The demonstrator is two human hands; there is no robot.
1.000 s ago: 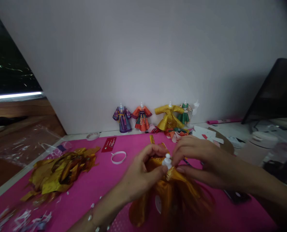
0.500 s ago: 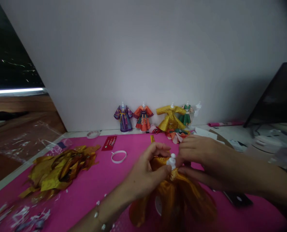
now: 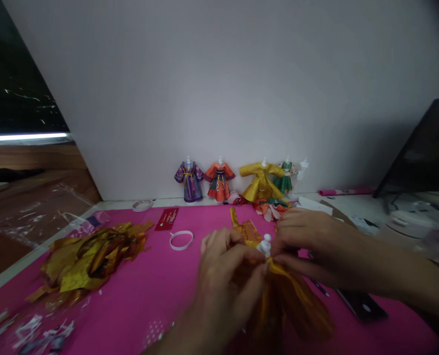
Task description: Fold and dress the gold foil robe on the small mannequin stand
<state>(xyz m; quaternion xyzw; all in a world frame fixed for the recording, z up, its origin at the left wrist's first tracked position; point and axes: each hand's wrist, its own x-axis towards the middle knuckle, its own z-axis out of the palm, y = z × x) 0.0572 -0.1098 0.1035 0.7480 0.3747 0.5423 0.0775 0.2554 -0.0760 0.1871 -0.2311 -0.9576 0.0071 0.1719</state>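
Note:
A small white doll mannequin (image 3: pixel 265 245) stands between my hands, wearing an orange-gold satin doll dress (image 3: pixel 297 303) with a full skirt. My left hand (image 3: pixel 229 271) pinches the dress at the front of the chest, thumb and forefinger closed on the cloth. On the other side, my right hand (image 3: pixel 301 241) is closed on the dress's edge just beside the mannequin's neck. Behind the left fingers lies a strip of gold trim (image 3: pixel 247 229) on the pink mat. My fingers hide most of the bodice.
Crumpled gold fabric pieces (image 3: pixel 93 259) lie at left. A white ring (image 3: pixel 181 240) and a red card (image 3: pixel 166 219) rest on the pink mat (image 3: pixel 149 291). Dressed mannequins, among them a purple one (image 3: pixel 189 180), line the wall. A black phone (image 3: pixel 363 305) and pen (image 3: pixel 320 287) lie right.
My left hand has shifted from beside the mannequin to its front, now pinching the dress near the right fingers. The right hand has barely moved; the gold trim shows more.

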